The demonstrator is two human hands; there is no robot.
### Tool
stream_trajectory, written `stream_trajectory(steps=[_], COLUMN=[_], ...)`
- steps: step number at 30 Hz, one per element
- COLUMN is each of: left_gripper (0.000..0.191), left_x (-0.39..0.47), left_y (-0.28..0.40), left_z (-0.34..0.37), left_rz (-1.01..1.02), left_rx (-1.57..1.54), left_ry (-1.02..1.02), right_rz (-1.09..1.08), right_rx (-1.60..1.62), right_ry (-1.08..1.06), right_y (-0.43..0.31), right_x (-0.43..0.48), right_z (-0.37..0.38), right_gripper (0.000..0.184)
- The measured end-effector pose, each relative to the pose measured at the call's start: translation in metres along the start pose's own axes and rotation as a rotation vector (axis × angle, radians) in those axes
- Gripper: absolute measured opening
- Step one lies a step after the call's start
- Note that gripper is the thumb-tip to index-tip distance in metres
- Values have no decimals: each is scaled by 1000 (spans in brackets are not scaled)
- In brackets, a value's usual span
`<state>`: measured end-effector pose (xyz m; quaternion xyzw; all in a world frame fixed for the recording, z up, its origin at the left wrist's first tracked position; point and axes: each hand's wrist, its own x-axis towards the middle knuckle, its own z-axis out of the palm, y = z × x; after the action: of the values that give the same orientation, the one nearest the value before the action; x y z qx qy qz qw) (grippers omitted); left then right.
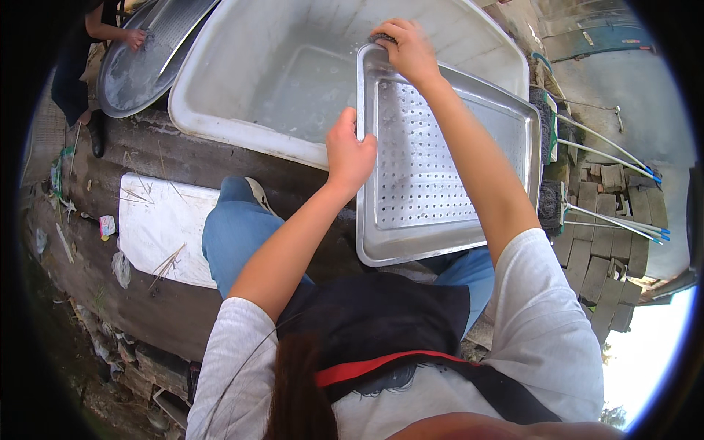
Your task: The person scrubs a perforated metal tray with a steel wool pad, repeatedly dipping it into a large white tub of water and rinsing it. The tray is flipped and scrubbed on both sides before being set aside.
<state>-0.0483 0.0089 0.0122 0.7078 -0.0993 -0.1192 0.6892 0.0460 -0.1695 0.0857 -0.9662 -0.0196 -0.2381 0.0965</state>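
Observation:
A perforated stainless-steel tray (423,170) leans across the near right rim of a large white plastic tub (247,146), its lower end by my knees. My left hand (352,154) grips the tray's left edge, thumb over the rim. At the tray's far left corner, my right hand (406,52) presses a dark scouring pad (383,38) against the rim. The pad looks like steel wool and is mostly covered by my fingers. Cloudy water (308,82) lies in the tub.
At upper left, another person's hand (135,38) works over a round metal basin (121,93) holding a second perforated tray (176,27). A white board (165,225) lies left of my leg. Scrub brushes with white handles (599,151) and stacked bricks (599,236) stand at right.

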Motion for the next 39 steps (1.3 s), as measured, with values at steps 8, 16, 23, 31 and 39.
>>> stream_trajectory(steps=[8,16,23,31,39], left_gripper=[16,20,21,20,18], left_x=[1,10,10,10,9], left_y=[-8,-2,-2,-2,6], left_z=[7,3,1,2,-1], left_rz=[82,65,69,61,51], left_rx=[24,-10,0,39,0], left_ry=[67,22,35,36,82], right_rz=[-159,-62,-241,-258,121], right_rx=[187,226,221,206,546], right_ry=[93,88,13,-14,-137], right_y=[26,23,4,2,-53], right_x=[-17,-22,-9,-5,-90], right_z=[15,12,18,22,-3], right_gripper=[30,26,24,26,24])
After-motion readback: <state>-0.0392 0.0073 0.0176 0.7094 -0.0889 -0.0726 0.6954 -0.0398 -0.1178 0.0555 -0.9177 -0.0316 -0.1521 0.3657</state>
